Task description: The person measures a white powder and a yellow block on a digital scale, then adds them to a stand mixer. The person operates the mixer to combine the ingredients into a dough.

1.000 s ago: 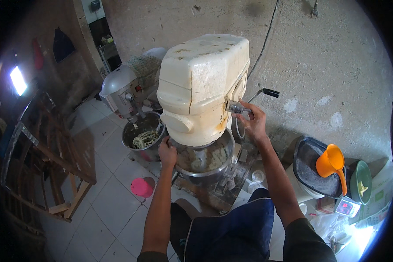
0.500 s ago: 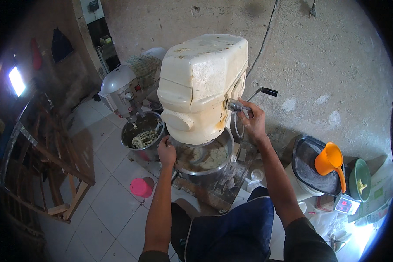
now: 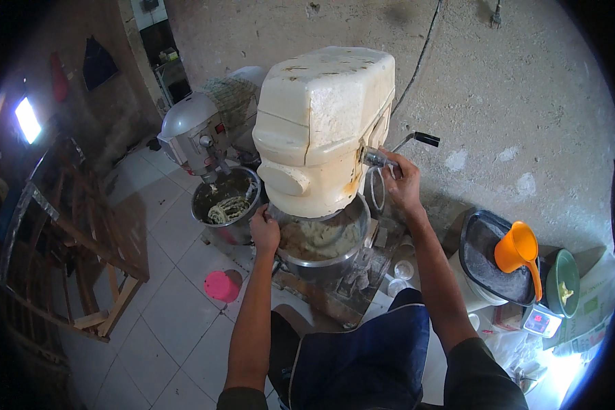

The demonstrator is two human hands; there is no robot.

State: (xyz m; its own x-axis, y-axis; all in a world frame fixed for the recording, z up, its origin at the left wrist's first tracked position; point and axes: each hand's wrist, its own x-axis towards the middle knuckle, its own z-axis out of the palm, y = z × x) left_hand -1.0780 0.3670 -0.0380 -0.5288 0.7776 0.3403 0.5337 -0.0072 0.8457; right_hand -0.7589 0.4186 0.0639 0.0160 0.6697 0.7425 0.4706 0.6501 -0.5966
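A large cream mixer (image 3: pixel 321 109) with rust marks and cracks stands before me. Its steel bowl (image 3: pixel 321 261) holds a pale, lumpy mixture (image 3: pixel 321 236), partly hidden by the mixer head. My left hand (image 3: pixel 265 231) is closed on the bowl's left rim, under the head. My right hand (image 3: pixel 402 178) grips a cylindrical metal handle (image 3: pixel 374 157) on the mixer's right side; above it a bent lever with a black grip (image 3: pixel 425 139) sticks out.
At left are a second mixer (image 3: pixel 188 123) with dough in its bowl (image 3: pixel 220 232), wooden frames (image 3: pixel 102 266) and a pink container (image 3: pixel 220 285). At right stand a dark tray (image 3: pixel 484 263), orange jug (image 3: pixel 512 251), green basin (image 3: pixel 568 273) and small scale (image 3: pixel 541 321).
The mixer and both my hands sit slightly higher and further right in the picture, as the view shifts a little. Both hands keep their grips. The mixture's surface in the bowl looks different.
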